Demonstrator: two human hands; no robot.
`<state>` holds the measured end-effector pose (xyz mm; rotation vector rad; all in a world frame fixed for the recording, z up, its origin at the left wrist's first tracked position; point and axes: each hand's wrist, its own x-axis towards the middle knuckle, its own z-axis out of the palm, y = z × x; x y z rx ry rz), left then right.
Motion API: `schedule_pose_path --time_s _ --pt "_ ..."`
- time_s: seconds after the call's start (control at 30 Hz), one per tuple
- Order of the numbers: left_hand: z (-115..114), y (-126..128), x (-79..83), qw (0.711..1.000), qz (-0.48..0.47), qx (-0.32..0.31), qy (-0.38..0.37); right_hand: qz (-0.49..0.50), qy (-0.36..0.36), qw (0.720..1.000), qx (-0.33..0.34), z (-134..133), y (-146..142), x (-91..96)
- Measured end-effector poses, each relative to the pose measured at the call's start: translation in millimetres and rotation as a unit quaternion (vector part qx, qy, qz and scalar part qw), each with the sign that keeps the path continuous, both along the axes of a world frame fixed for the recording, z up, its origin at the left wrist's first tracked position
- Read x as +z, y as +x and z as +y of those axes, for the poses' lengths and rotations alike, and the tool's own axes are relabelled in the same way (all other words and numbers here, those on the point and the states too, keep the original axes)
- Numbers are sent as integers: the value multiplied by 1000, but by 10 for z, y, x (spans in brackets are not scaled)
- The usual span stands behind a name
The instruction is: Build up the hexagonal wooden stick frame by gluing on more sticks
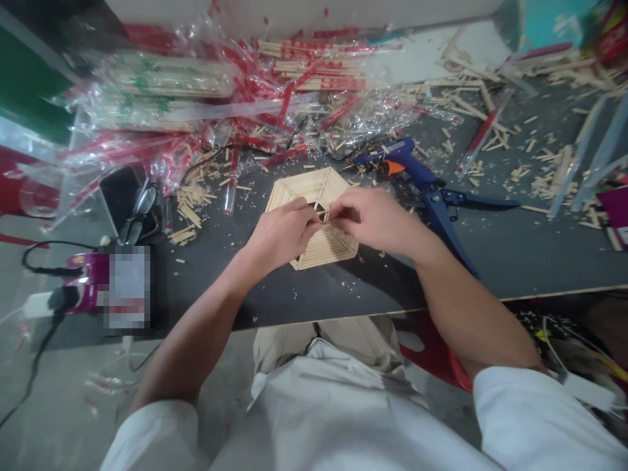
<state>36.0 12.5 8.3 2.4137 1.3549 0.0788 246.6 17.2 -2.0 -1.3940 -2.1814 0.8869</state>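
A six-sided panel of pale wooden sticks [328, 256] lies on the dark table, with ribs running from its corners to the middle. Over its centre, my left hand [284, 230] and my right hand [373, 219] meet fingertip to fingertip. Both are closed in a pinch on a short thin wooden stick [324, 212], partly hidden by the fingers. Just beyond my right hand rests a blue glue gun [400, 157] with an orange trigger. Blue-handled cutters [444, 203] lie to the right of my right wrist.
Plastic wrappers and packs of chopsticks [171, 82] are heaped at the back left. Stick offcuts [483, 98] litter the back right. On the left are glasses [140, 209] on a dark phone, a purple power strip [88, 281] and a blurred-out device [128, 288]. The table's front edge [333, 320] runs before my lap.
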Motion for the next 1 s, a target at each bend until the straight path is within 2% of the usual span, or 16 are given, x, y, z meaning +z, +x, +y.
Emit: schedule_pose_path --time_s 0.2,0.47,0.7,1.0 --pt "4 -17 -44 1000 -20 -8 18 -21 -5 997 -72 -67 -137 -26" --pt "-5 -9 -58 1000 -14 -2 14 4 -11 991 -130 -167 -228 -78" --pt "-12 -5 -32 1000 -3 -7 7 58 -14 985 -159 -224 -243 -139" --pt "-7 -28 -8 1000 15 -27 1 61 -8 985 -163 -228 -240 -155"
